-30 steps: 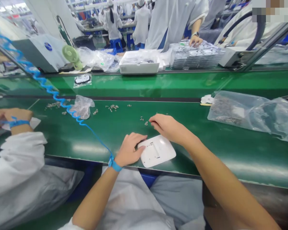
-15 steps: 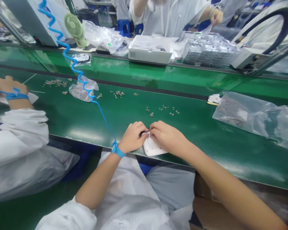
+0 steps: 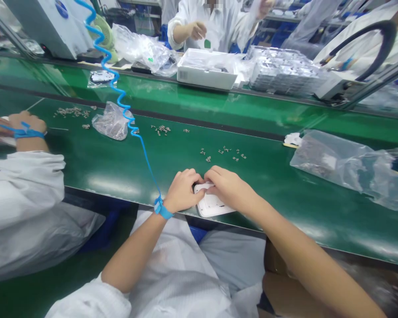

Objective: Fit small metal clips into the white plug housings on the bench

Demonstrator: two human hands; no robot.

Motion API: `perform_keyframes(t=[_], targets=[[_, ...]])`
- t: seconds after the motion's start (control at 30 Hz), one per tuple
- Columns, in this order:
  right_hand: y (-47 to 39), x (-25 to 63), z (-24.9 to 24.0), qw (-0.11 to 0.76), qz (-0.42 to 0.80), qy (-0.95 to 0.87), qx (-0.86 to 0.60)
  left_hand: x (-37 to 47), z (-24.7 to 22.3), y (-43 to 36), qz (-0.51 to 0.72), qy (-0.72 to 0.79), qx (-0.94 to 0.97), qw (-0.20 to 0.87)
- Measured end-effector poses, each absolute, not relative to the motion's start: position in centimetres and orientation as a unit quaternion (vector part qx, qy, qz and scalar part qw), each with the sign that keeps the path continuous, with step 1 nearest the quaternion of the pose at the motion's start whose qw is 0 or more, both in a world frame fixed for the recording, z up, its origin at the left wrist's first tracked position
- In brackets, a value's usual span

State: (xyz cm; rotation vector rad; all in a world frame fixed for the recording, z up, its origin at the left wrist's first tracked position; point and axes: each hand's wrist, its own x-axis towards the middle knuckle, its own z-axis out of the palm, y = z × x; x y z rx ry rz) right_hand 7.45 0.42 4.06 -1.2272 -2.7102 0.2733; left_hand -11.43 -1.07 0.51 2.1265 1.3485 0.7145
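Observation:
A white plastic cover with rounded corners and small dark marks lies near the front edge of the green bench. My left hand, wearing a blue wrist strap, grips its far left corner with the thumb on top. Over the cover's far side, my right hand has its fingers pinched close to the left fingertips. Whatever is between the right fingertips is too small or hidden to make out. Beyond my hands, several small metal pieces are scattered on the bench.
A coiled blue cord runs down to the strap. Bags of small parts lie left and right. A co-worker's hand works at the left. Across the bench stand a white box, stacked trays and another person.
My hands stay at the cover's far edge with only slight finger shifts; more of the cover shows. The view has shifted slightly. The person opposite has moved their hands.

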Motion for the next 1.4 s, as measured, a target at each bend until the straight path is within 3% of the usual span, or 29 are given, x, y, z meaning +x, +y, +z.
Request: perform_keyframes(t=[0.23,0.53,0.83,1.0,1.17,1.4], targets=[[-1.9,9.6,2.6,0.219,0.073,-0.898,-0.376,-11.1,0.5,-1.2,0.260,0.513,0.771,0.274],[-2.3,9.4,2.0,0.262,0.012,-0.901,-0.345,-10.9,0.8,-1.0,0.253,0.520,0.765,0.282],[-2.4,9.2,2.9,0.215,0.006,-0.928,-0.305,-10.2,0.2,-1.7,0.241,0.521,0.794,0.201],[-2.2,8.9,2.5,0.255,-0.001,-0.893,-0.371,-10.0,0.2,-1.9,0.231,0.522,0.806,0.155],[-1.6,8.6,2.3,0.234,0.026,-0.889,-0.393,-9.6,0.2,-2.3,0.225,0.538,0.804,0.117],[0.3,9.2,2.6,0.220,0.077,-0.936,-0.263,-12.6,0.8,0.6,0.230,0.491,0.821,0.179]])
